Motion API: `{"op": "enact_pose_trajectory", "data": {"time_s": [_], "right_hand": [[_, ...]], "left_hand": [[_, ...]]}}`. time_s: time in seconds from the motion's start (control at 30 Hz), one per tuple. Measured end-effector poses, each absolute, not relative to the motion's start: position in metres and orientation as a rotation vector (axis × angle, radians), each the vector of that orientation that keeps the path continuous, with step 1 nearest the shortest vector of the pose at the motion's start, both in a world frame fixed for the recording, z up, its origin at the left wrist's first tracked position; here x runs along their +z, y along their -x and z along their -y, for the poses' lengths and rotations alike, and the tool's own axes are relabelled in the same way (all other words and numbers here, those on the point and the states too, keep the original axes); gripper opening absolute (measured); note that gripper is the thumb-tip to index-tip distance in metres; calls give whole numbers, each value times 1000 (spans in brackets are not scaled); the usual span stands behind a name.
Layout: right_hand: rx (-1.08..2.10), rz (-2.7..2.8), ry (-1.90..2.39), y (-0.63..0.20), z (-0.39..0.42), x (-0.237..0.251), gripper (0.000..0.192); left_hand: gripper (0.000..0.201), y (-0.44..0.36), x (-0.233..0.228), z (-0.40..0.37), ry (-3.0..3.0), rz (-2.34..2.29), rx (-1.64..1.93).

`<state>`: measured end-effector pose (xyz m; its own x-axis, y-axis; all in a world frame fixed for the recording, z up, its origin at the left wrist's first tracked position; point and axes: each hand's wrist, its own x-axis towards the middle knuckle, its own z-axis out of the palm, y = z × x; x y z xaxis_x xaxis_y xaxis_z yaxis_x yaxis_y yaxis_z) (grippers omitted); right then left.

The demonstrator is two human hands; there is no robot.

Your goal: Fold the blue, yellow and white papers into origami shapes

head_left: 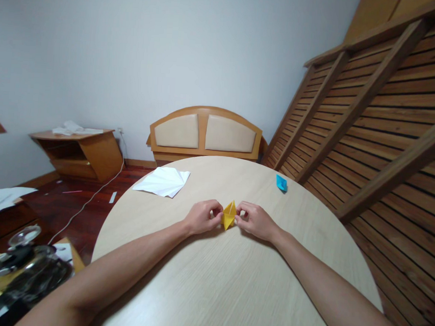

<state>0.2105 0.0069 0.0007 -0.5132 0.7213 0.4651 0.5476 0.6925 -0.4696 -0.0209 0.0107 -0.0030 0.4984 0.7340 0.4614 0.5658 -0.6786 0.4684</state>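
Between my two hands, just above the round wooden table (224, 291), is a piece of folded yellow origami paper (229, 215) with points at top and bottom. My left hand (204, 217) pinches its left side between thumb and fingers. On the opposite side, my right hand (255, 221) pinches the right edge. A small folded blue paper (281, 183) lies on the table, beyond my right hand. Farther left lies a creased white sheet of paper (163, 181).
A slatted wooden bed frame (352, 122) leans along the right wall. Behind the table stands a padded headboard (204, 131). At the left are a low cabinet (96, 158) with papers on top and a cluttered surface with dark and clear objects (30, 264).
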Motion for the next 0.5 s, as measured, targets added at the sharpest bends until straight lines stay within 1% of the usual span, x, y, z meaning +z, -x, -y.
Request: {"op": "enact_pose_trajectory", "data": {"time_s": [0.37, 0.5], "right_hand": [[321, 2243, 924, -206, -4, 2, 12], [307, 2243, 940, -206, -5, 1, 9]], "left_hand": [[10, 20, -3, -10, -2490, -1086, 957], [10, 20, -2, -10, -2488, -1080, 958]]}}
